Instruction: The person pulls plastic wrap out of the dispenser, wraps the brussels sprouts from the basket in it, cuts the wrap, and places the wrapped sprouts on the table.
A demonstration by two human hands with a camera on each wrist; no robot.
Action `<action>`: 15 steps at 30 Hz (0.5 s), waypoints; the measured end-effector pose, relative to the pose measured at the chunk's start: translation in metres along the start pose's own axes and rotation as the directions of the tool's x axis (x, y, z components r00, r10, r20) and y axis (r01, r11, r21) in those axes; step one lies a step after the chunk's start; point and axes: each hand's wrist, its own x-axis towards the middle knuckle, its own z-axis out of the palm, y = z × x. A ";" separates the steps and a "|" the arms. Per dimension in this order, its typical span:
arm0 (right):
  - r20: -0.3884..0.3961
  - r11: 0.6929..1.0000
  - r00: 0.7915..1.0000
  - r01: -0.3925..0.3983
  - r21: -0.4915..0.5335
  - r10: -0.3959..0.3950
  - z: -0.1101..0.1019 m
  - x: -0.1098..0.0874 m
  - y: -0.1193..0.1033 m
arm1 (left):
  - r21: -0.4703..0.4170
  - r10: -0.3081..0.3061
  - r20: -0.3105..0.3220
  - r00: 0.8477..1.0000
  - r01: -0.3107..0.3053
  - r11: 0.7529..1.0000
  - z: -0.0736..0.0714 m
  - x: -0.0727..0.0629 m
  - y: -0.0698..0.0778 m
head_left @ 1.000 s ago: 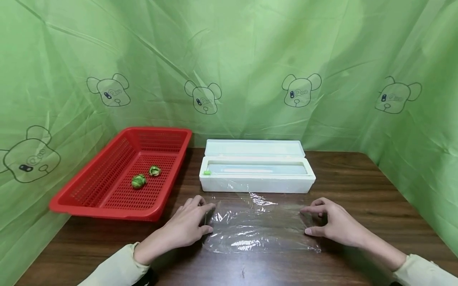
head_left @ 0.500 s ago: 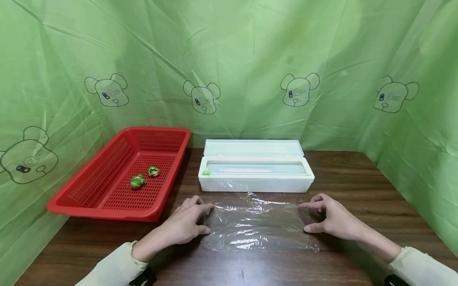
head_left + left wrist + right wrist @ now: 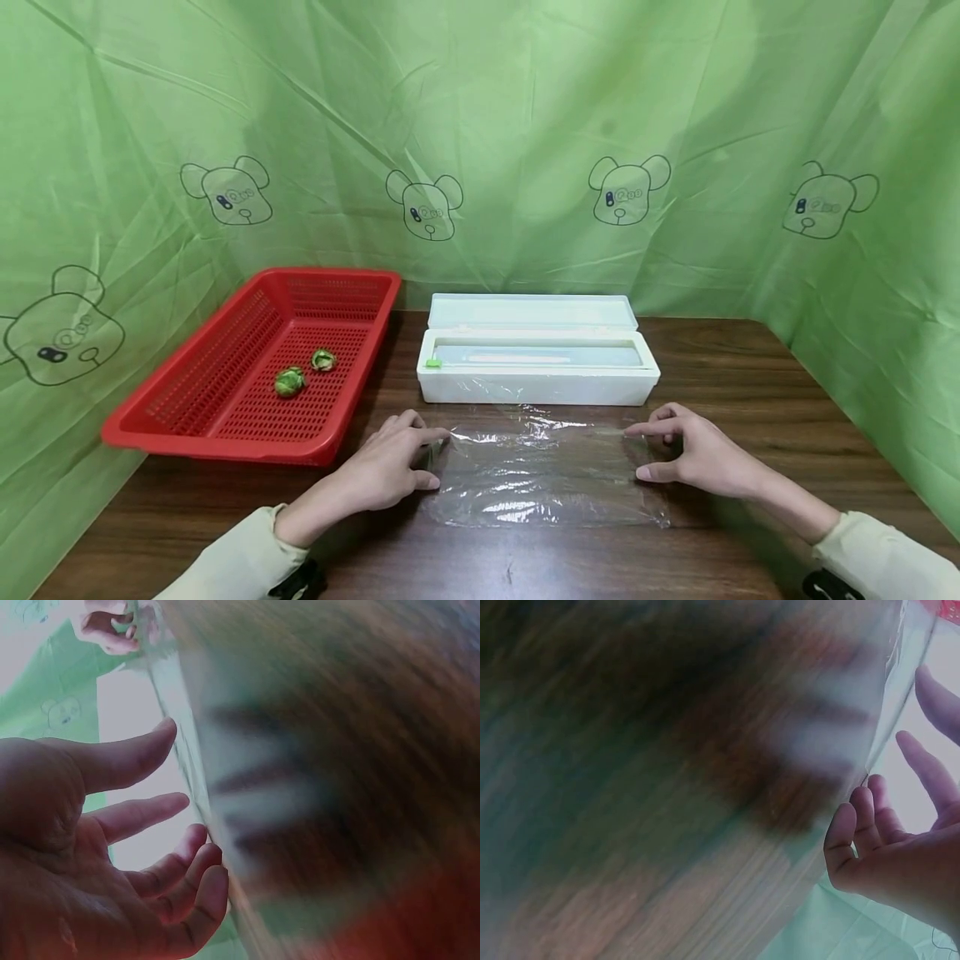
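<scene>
A sheet of clear plastic wrap point(image 3: 547, 487) lies wrinkled on the table, reaching back to the white wrap dispenser box point(image 3: 536, 389). My left hand point(image 3: 384, 468) is at the sheet's left edge, thumb and index finger spread apart. Across from it, my right hand point(image 3: 708, 456) is at the right edge, index finger extended and thumb apart below it. Both index fingertips are at or very near the film; contact is hard to tell. The left wrist view has my left hand point(image 3: 112, 847) with loosely bent fingers, holding nothing. Likewise, my right hand point(image 3: 907, 847) grips nothing in the right wrist view.
A red perforated basket point(image 3: 352, 421) stands at the left, with two small green sprouts point(image 3: 290, 382) inside. The dispenser's lid point(image 3: 532, 312) is raised at the back, and a green slider point(image 3: 433, 363) sits at its left end. Green cloth point(image 3: 517, 100) encloses the dark wooden table point(image 3: 750, 358).
My right hand has shifted slightly away from me, toward the box. My left thumb has drawn slightly left of the film's edge. The film's far part looks flatter; basket and box stay put.
</scene>
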 end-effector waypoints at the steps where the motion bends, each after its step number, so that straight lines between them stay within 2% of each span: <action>1: 0.001 1.000 1.000 -0.002 0.002 0.002 0.000 0.000 0.000 | 0.000 -0.002 0.000 1.000 0.002 1.000 0.000 0.000 0.000; 15: -0.004 1.000 1.000 0.021 -0.008 -0.021 0.001 0.007 0.000 | -0.001 0.023 -0.011 1.000 -0.023 1.000 0.003 0.002 -0.002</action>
